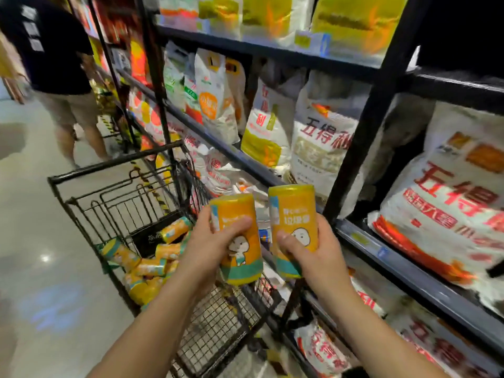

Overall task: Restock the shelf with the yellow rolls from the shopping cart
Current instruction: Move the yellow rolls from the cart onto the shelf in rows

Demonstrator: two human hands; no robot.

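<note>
**Item: two yellow rolls in hand, between cart and shelf.**
Your left hand [210, 241] gripped the left roll [240, 205] and your right hand [316, 257] the right roll [294, 208]. Your fingers [235, 224] were curled round each, with both rolls upright and close side by side. More yellow rolls [147, 266] lay in the shopping cart [117, 170], below and left of your fingers. Step judged: carrying over, nothing placed yet. The next move called for a free gap on the shelf [409, 271] right of your fingers, which was crowded with sacks [324, 137] marked 五得利. The right roll's label read 垃圾袋 above a cartoon figure; smaller print was blurred.
</note>
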